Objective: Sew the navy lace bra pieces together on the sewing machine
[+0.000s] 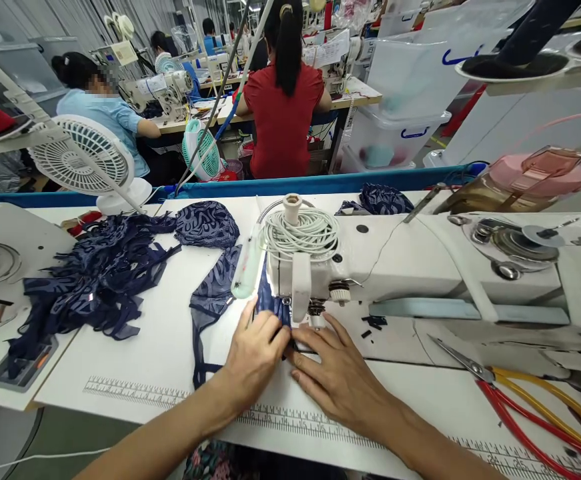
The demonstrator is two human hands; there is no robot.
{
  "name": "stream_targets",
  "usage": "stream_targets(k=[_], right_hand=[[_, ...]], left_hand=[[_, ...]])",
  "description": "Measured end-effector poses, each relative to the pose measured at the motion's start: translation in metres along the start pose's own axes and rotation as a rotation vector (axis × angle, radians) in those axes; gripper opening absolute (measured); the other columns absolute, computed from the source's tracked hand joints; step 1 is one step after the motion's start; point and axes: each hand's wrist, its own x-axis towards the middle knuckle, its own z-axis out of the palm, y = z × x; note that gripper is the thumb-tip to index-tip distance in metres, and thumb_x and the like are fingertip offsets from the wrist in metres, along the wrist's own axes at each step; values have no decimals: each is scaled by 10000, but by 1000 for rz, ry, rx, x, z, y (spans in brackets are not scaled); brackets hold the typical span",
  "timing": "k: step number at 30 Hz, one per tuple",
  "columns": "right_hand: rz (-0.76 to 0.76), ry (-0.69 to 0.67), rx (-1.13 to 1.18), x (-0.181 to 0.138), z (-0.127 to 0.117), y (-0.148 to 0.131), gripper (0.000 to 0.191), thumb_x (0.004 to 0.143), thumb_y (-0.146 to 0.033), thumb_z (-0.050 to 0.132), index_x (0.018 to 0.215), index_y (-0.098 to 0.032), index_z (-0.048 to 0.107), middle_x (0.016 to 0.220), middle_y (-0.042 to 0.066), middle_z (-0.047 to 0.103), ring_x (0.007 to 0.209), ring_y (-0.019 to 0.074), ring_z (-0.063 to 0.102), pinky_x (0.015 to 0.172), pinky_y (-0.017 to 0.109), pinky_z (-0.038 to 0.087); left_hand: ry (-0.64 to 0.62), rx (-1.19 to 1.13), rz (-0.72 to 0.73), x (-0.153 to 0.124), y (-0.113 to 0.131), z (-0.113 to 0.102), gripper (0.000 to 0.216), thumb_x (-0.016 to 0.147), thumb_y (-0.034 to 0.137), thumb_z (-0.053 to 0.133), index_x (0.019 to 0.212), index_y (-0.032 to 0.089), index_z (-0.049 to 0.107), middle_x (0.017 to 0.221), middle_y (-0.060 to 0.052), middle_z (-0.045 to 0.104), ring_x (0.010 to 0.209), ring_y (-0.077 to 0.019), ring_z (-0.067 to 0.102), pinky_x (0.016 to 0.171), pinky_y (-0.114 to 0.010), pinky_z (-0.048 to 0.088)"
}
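Note:
A strip of navy fabric [266, 297] runs under the head of a white sewing machine [395, 257]. My left hand [257, 350] is closed on the near end of that fabric, with its fingers curled and partly hiding it. Close beside it, my right hand [337, 377] lies with fingers stretched out, their tips near the presser foot and the cloth edge. Left of the machine head, a navy patterned bra cup piece [216, 283] with a trailing strap lies on the white table [145, 363]. Another patterned cup piece [207, 224] sits behind it.
A tangled pile of navy pieces [105, 277] lies at left beside a white fan [85, 153]. Scissors [490, 377] with red and yellow handles rest at right. A pink-lidded bottle [525, 177] stands behind the machine. Several people work at machines beyond.

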Motion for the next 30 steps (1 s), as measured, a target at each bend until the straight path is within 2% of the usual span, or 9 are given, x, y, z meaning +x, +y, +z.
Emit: stream_targets(k=[3, 7, 9, 12, 16, 18, 22, 26, 30], right_hand=[[-6, 17, 2, -3, 0, 1, 326, 934, -276, 554, 1257, -298, 594, 1204, 28, 635, 1124, 203, 548, 1154, 532, 200], [-11, 17, 0, -4, -1, 1, 317, 934, -273, 557, 1248, -289, 602, 1192, 17, 647, 1094, 196, 561, 1165, 524, 181], [-9, 14, -6, -3, -1, 2, 350, 938, -276, 549, 1286, -296, 578, 1213, 18, 640, 1091, 201, 561, 1162, 528, 182], [-6, -6, -32, 1, 1, 5, 382, 951, -281, 523, 1332, -295, 544, 1252, 31, 625, 1097, 217, 558, 1146, 539, 196], [21, -7, -53, 6, 4, 6, 374, 952, -300, 526, 1325, -284, 554, 1210, 34, 648, 1089, 229, 558, 1139, 533, 199], [18, 5, -47, 6, 5, 6, 368, 944, -301, 541, 1311, -282, 567, 1194, 28, 656, 1088, 228, 558, 1144, 519, 198], [-7, 28, -44, 2, 6, 3, 374, 940, -286, 543, 1312, -262, 566, 1259, 30, 631, 1101, 227, 557, 1145, 498, 215], [-16, 33, -67, 1, 5, 0, 343, 944, -277, 531, 1282, -249, 584, 1252, 42, 639, 1099, 231, 566, 1129, 505, 238], [-33, 68, -50, 2, 5, -2, 334, 936, -251, 534, 1265, -239, 593, 1216, 43, 657, 1095, 225, 572, 1121, 486, 255]], left_hand=[[32, 16, 6, -8, 9, 3, 231, 930, 52, 422, 1002, 140, 624, 785, -29, 638, 759, -161, 554, 973, -469, 368], [63, -21, 67, -12, 5, 6, 248, 913, 38, 437, 1048, 153, 612, 800, -14, 652, 731, -143, 550, 971, -483, 352], [56, 0, 81, -10, -2, 8, 245, 909, 41, 443, 1049, 150, 612, 796, -22, 646, 733, -152, 546, 919, -464, 371], [39, 13, 97, -3, -16, 13, 220, 911, 77, 462, 1056, 146, 611, 752, -25, 609, 728, -167, 538, 758, -368, 396], [-79, -28, 122, 7, -26, 18, 182, 912, 114, 473, 1012, 157, 619, 769, -30, 592, 695, -160, 518, 615, -282, 365], [-62, 7, 93, 8, -20, 18, 178, 909, 101, 467, 968, 158, 626, 781, -39, 596, 713, -169, 528, 664, -300, 400], [70, 69, 18, 1, -3, 15, 224, 907, 55, 452, 1022, 137, 625, 822, -59, 619, 790, -191, 554, 833, -386, 418], [72, -96, -25, -4, -3, 12, 208, 891, 63, 498, 1014, 175, 622, 842, -33, 631, 817, -173, 563, 835, -368, 410], [36, -67, -10, -4, -5, 13, 210, 883, 61, 501, 1012, 171, 625, 833, -38, 636, 826, -182, 568, 838, -387, 398]])
